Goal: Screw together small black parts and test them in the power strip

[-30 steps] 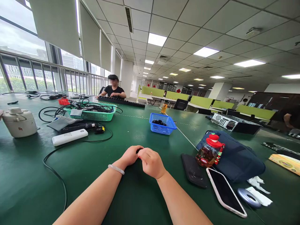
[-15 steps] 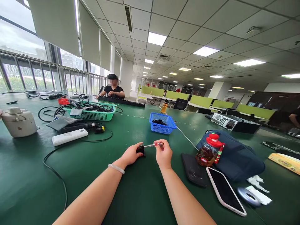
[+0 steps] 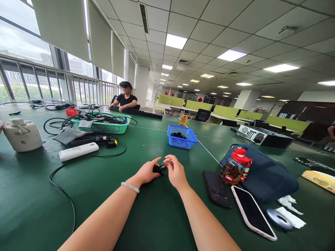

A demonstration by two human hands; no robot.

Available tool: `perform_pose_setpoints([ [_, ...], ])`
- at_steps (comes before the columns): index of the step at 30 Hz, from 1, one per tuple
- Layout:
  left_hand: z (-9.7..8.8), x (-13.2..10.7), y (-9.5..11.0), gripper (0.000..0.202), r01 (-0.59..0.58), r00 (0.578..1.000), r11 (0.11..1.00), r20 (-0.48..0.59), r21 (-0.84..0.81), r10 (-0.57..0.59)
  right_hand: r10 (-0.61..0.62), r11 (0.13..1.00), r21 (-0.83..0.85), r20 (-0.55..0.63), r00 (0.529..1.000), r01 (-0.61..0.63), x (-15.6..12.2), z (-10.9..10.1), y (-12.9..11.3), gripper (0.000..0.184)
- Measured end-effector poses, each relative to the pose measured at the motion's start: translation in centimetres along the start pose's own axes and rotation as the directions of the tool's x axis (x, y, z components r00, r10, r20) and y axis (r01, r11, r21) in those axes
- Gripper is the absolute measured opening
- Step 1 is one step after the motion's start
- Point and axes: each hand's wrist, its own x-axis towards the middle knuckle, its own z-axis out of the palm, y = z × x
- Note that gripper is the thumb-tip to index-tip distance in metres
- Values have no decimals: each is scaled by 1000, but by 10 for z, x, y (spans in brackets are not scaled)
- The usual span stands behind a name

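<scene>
Lower centre of the frame: left hand, thumb and fingers clasped round a small black part, low on the green table. Cannot tell whether the part touches the tabletop. Pale bracelet on the left wrist.

Just to its right: right hand, fingertips pinched on a thin metal tool, tip of the tool meeting the small black part. Both hands nearly touching, forearms entering from the bottom edge.

Above the hands, mid-frame: blue basket with dark pieces inside. Further left: green basket full of cables, a white bar-shaped device before it, a black cable looping toward the lower left. Far left edge: white cooker.

Right of the hands: black phone lying flat, beside it a white-edged phone with dark screen. Behind these 2: bottle with red lid leaning on a dark blue bag.

Upper left of centre, at the far side of the table: 1 seated person in a black shirt, hands at a long black keyboard.
</scene>
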Motion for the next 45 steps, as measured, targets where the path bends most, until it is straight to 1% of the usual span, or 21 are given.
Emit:
perform_pose_setpoints([
  [2,0,0,0,83,-15,1000,1000,11,-16,15,-10,1000,-15,63,998,11,-1,4,-4,20],
  [3,0,1,0,83,-15,1000,1000,15,-22,15,-7,1000,-13,59,998,7,-2,5,-5,20],
  [5,0,1,0,83,-2,1000,1000,15,-12,2,-2,1000,-3,-15,1000,2,-2,3,-5,18],
  [8,0,0,1,82,24,1000,999,10,21,-24,-8,1000,15,-179,984,11,-1,-4,-4,17],
  [10,-1,0,1,81,26,1000,999,11,19,-26,-11,1000,23,-219,976,16,0,-9,-3,17],
  [13,-1,-1,1,81,24,1000,1000,8,6,-24,-30,999,9,-157,987,31,1,-10,-1,16],
  [17,-2,-2,1,81,15,1000,1000,14,-12,-15,-39,999,3,-47,998,39,1,-5,1,15],
  [21,-2,-4,2,80,28,999,1000,14,7,-29,-6,1000,22,-36,999,7,1,-2,3,14],
  [26,-3,-5,4,80,24,1000,1000,6,6,-24,-37,997,69,-39,999,40,1,-2,0,22],
  [29,-3,-6,4,80,22,1000,1000,-4,11,-22,-46,998,52,-30,999,47,1,0,-2,26],
  [31,-3,-6,4,79,19,1000,1000,-9,17,-19,-31,999,30,-20,999,32,1,3,-2,25],
  [33,-3,-7,4,79,15,1000,1000,-12,20,-15,0,1000,18,-32,999,1,1,7,0,23],
  [37,-3,-7,5,78,17,1000,1000,-5,9,-17,81,997,15,-137,987,-80,3,13,8,24],
  [39,-3,-8,5,77,18,1000,1000,0,4,-18,98,995,13,-174,980,-97,3,13,10,26],
  [42,-2,-7,3,77,34,999,999,-2,22,-34,52,998,34,-192,980,-46,2,9,6,25],
  [45,-1,-6,1,78,54,999,998,2,42,-54,-14,997,65,-243,970,30,1,6,-1,24],
])
